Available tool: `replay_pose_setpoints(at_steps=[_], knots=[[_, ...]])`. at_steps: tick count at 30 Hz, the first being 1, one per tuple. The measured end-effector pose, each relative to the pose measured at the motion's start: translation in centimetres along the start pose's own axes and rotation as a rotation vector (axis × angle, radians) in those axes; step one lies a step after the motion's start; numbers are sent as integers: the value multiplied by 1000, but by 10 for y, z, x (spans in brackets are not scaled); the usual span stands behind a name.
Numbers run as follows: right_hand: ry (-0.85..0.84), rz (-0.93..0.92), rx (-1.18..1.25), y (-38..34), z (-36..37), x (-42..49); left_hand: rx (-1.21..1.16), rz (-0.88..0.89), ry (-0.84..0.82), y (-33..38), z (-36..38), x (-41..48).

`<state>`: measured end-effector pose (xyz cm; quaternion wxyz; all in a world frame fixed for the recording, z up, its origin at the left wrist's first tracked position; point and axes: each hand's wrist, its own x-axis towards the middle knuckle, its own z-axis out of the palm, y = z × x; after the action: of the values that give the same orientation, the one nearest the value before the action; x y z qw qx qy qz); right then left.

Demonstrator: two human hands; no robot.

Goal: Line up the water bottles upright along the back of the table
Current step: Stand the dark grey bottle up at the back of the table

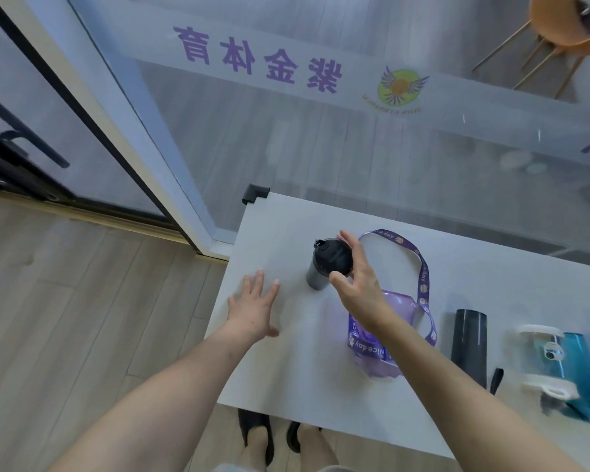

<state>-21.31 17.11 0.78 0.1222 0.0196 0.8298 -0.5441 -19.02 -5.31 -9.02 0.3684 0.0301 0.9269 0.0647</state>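
I have the right grip clamped on the black bottle, upright but short of the bench's back edge, left grip spread flat just left of it, likely bracing, while the purple bottle, grey bottle and teal bottle lie on their sides to its right.

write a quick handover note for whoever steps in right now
Left hand: open, over the white table, holding nothing.
Right hand: grips the lid of the black-lidded dark grey tumbler, which stands upright, short of the back edge.
Lying down: translucent purple bottle with printed strap, dark grey cylindrical bottle, teal bottle with white cap.
Done: one bottle upright.
Left: set it back, then stand and line up the rest.
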Motion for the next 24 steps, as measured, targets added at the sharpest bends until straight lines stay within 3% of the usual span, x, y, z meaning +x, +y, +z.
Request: replay_pose_setpoints(at_steps=[4,10,16,24], knots=[[47,0,-16,1,5,-2,36,-20,-22,1,3,1],[176,-8,-51,8,13,7,33,-46,95,5,-10,12],[151,-47,-72,-1,-1,64,-45,-49,-61,11,-28,33],[85,-59,-5,-23,-4,134,-20,-73,-90,12,-29,36]])
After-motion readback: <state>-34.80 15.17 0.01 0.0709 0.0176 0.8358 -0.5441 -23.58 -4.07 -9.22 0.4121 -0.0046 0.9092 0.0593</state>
